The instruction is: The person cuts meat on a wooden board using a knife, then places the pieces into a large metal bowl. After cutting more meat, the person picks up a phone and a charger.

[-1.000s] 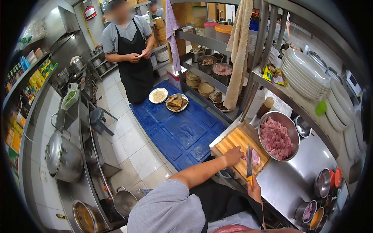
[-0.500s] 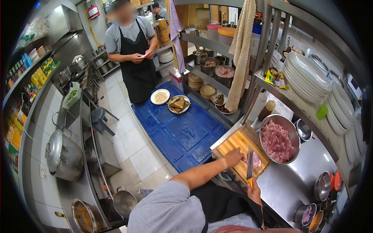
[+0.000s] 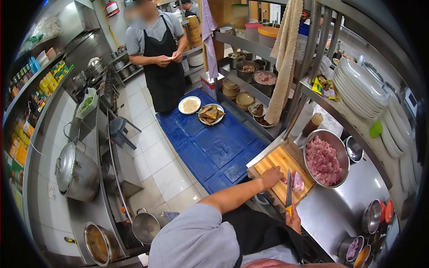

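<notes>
Meat piece (image 3: 298, 182), pink and raw, lies on the wooden cutting board (image 3: 279, 166), toward the board's near right corner. The board rests on the stainless steel surface (image 3: 330, 210), at its left edge.

Left hand (image 3: 271, 177): laid flat on the board just left of the meat, fingertips at or against it; exact contact cannot be told. The grip is not closed around anything; the forearm reaches in from the lower left.

Right hand (image 3: 294, 217): grip closed around the yellow handle of the knife (image 3: 288, 191). The blade points away from the person, edge down across the left part of the meat, between the left hand's fingers and the rest of the piece.

Adjacent items:
- Steel bowl (image 3: 340, 152), heaped with cut pink meat, stands just right of the board, touching or nearly touching it.
- Small steel cups (image 3: 372, 216) stand at the lower right of the surface, some holding red, orange and pink contents.
- Stacked white plates (image 3: 359, 85) sit on the shelf above the surface.
- A beige towel (image 3: 284, 58) hangs from the rack, beyond the board.

Background: blue floor mat (image 3: 214, 147) carries two plates of food (image 3: 201, 109). A person in a black apron (image 3: 161, 58) stands beyond the mat, hands together at chest height, well apart from the board. A large lidded pot (image 3: 76, 172) sits on the stove line at left.
</notes>
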Demonstrator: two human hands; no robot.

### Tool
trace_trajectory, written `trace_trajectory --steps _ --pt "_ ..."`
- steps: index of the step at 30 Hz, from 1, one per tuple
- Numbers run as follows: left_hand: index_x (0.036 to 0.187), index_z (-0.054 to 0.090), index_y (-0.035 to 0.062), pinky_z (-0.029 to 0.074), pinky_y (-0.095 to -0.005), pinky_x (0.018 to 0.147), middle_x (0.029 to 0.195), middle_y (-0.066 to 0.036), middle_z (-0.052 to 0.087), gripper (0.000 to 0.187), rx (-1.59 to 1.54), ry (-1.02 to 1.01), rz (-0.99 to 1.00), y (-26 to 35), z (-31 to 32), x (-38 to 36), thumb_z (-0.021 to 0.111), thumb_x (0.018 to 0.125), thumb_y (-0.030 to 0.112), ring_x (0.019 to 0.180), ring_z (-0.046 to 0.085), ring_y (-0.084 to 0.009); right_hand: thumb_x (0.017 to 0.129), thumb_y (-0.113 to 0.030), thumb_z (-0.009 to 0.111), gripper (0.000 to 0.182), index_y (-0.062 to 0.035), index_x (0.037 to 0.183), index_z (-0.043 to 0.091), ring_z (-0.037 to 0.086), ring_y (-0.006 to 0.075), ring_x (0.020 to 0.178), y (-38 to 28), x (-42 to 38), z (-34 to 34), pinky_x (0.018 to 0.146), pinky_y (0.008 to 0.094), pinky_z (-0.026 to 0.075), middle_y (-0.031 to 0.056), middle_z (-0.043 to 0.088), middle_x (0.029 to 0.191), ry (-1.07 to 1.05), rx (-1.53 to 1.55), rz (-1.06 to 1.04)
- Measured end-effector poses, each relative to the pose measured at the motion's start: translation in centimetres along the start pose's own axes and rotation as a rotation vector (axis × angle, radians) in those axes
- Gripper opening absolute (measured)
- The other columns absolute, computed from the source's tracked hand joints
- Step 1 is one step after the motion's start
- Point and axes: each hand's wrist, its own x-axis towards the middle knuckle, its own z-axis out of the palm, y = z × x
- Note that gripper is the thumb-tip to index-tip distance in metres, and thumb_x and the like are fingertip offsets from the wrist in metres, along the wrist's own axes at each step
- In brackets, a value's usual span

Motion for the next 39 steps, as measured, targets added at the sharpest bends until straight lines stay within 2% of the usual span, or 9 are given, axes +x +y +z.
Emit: trace_trajectory --steps 6,9,11,16,18,22,27,30,39 --pt "0.112 0.068 0.0101 0.055 -0.0440 0.087 0.112 -0.017 0.059 0.024 0.042 0.063 -0.046 -0.1 0.8 0.1 0.059 0.090 0.012 0.105 0.062 -0.0374 0.104 -0.012 0.056 0.056 -0.0068 0.157 0.038 0.071 0.0330 0.104 -2.0 -0.2 -0.9 0.090 0.0352 0.053 0.0261 0.070 0.112 -0.048 0.010 0.135" --pt "0.120 0.069 0.0154 0.056 -0.0419 0.089 0.116 -0.016 0.059 0.032 0.122 -0.042 0.033 -0.3 0.4 -0.1 0.058 0.090 0.012 0.110 0.062 -0.0356 0.104 -0.012 0.057 0.057 -0.0053 0.158 0.038 0.066 0.0232 0.111 -2.3 -0.3 -1.1 0.096 0.0292 0.049 0.0186 0.069 0.126 -0.064 0.015 0.162" --pt "0.121 0.068 0.0155 0.056 -0.0421 0.090 0.116 -0.016 0.059 0.033 0.131 -0.048 0.072 -0.9 0.3 -0.2 0.058 0.090 0.012 0.110 0.062 -0.0352 0.104 -0.013 0.057 0.056 -0.0072 0.157 0.039 0.072 0.0369 0.094 -0.4 -0.1 -0.5 0.083 0.0368 0.054 0.0284 0.070 0.104 -0.020 -0.041 -0.004" --pt "0.121 0.067 0.0153 0.056 -0.0421 0.091 0.115 -0.014 0.060 0.033 0.114 -0.060 0.109 -1.8 0.5 -0.3 0.059 0.089 0.010 0.111 0.062 -0.0349 0.102 -0.012 0.058 0.057 -0.0073 0.156 0.040 0.072 0.0389 0.087 0.2 -0.3 -0.4 0.080 0.0375 0.055 0.0284 0.070 0.096 -0.032 -0.088 0.014" --pt "0.112 0.061 0.0045 0.057 -0.0420 0.088 0.116 -0.017 0.057 0.027 0.128 -0.037 0.109 -2.0 0.8 -0.2 0.062 0.085 0.008 0.107 0.064 -0.0357 0.102 -0.011 0.059 0.057 -0.0074 0.156 0.040 0.072 0.0391 0.085 0.6 -0.2 -0.2 0.079 0.0377 0.055 0.0282 0.070 0.094 -0.024 -0.086 -0.012" --pt "0.109 0.060 0.0024 0.056 -0.0422 0.088 0.115 -0.018 0.059 0.022 0.106 -0.095 0.049 -2.6 0.8 0.3 0.059 0.087 0.006 0.106 0.065 -0.0364 0.102 -0.011 0.059 0.057 -0.0076 0.156 0.041 0.073 0.0395 0.092 0.7 -0.7 -0.1 0.081 0.0381 0.055 0.0290 0.071 0.099 -0.027 -0.123 0.002" --pt "0.101 0.061 0.0005 0.053 -0.0451 0.086 0.104 -0.024 0.063 0.014 -0.616 0.108 -0.262 -2.9 -0.6 1.0 0.051 0.092 0.001 0.105 0.063 -0.0416 0.103 -0.010 0.057 0.056 -0.0065 0.156 0.040 0.071 0.0405 0.106 -2.3 -1.3 -0.9 0.088 0.0379 0.054 0.0300 0.070 0.113 -0.060 -0.076 0.140" --pt "0.102 0.061 0.0005 0.052 -0.0464 0.087 0.104 -0.026 0.063 0.013 -0.473 0.082 -0.233 -4.6 0.5 1.7 0.052 0.092 0.001 0.107 0.063 -0.0435 0.104 -0.009 0.056 0.055 -0.0048 0.156 0.040 0.070 0.0410 0.109 -1.1 -0.9 -0.4 0.091 0.0375 0.052 0.0299 0.069 0.118 0.001 -0.063 -0.041" --pt "0.113 0.070 0.0068 0.052 -0.0442 0.099 0.109 -0.025 0.065 0.027 -0.087 -0.075 -0.123 -2.5 -1.8 -0.2 0.058 0.088 0.003 0.113 0.063 -0.0413 0.103 -0.010 0.058 0.054 -0.0062 0.155 0.042 0.069 0.0435 0.110 -2.4 -0.6 -1.0 0.089 0.0376 0.054 0.0305 0.069 0.115 -0.055 -0.077 0.115"
